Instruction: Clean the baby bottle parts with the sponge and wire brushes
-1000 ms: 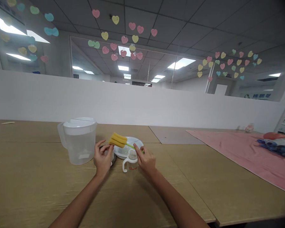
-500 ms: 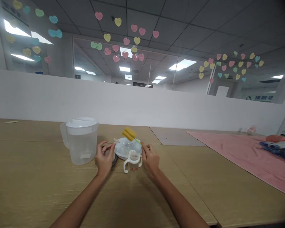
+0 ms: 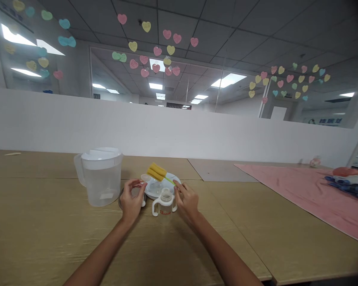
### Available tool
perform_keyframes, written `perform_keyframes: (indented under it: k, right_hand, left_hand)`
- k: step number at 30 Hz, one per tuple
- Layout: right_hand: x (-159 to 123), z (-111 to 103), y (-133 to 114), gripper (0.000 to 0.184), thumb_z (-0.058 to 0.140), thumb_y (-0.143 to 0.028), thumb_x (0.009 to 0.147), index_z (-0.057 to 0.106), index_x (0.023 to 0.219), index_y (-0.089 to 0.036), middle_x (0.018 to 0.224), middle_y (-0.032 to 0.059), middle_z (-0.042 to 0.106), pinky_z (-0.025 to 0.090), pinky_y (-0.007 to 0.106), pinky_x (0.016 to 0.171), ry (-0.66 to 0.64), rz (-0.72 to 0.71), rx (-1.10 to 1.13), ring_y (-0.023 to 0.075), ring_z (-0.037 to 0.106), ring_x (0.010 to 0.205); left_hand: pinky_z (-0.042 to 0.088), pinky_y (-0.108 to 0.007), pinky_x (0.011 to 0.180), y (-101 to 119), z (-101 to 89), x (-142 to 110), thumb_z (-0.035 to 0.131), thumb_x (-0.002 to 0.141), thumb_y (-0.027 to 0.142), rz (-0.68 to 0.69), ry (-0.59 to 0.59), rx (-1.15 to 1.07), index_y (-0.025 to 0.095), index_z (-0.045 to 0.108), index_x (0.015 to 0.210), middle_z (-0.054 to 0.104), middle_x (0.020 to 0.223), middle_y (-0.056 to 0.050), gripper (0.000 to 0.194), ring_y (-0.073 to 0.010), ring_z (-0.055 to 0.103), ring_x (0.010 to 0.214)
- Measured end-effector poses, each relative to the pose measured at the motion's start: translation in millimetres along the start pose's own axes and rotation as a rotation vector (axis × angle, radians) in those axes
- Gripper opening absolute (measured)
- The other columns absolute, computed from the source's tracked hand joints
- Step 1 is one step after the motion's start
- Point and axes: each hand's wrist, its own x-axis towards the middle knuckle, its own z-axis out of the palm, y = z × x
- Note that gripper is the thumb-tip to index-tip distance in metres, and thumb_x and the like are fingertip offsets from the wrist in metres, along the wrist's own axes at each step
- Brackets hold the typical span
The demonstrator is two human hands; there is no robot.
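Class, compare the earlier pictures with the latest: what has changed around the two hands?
Since the first picture, the right hand has moved the yellow sponge brush slightly right, away from the left hand. A clear piece now shows at the left fingertips. The brush stays held; the jug and handled bottle stand as before.

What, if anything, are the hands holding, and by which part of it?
The right hand holds the yellow sponge brush by its green handle. Whether the left hand grips the small clear piece at its fingertips cannot be told.
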Motion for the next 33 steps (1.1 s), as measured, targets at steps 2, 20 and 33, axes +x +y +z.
perform_keyframes:
  k: [2,20,33]
  right_hand:
    - [1,-1,-1,0.03,0.041,-0.027,0.087,0.065,0.105,-0.023,0.069,0.002,0.06,0.034,0.019,0.054,-0.031,0.034,0.004,0.0092,0.054,0.059]
    - [-2,1,5,0.032,0.038,-0.031,0.088,0.066,0.096,-0.017,0.073,0.0046,0.065,0.04,0.02,0.059,-0.017,0.069,0.197,0.0113,0.056,0.061]
    - [5,6,13,0.032,0.039,-0.018,0.079,0.064,0.099,-0.019,0.098,0.0051,0.066,0.037,0.022,0.064,-0.343,0.482,-0.046,0.0164,0.059,0.084]
  left_hand:
    - [0.051,-0.029,0.07,0,-1.1,-1,0.064,0.071,0.034,0.002,-0.013,0.019,0.019,0.05,0.093,0.06,0.082,-0.002,0.03,-0.0136,0.06,0.071]
    - [0.045,-0.024,0.057,-22,-14.5,21,0.067,0.06,0.041,-0.286,0.06,0.109,0.018,0.049,0.07,0.061,0.067,0.0,0.03,-0.0124,0.056,0.059]
    - [0.041,-0.026,0.054,-52,-31.1,23,0.056,0.063,0.026,-0.213,-0.232,0.538,0.02,0.051,0.061,0.061,0.06,-0.001,0.007,-0.0171,0.058,0.055]
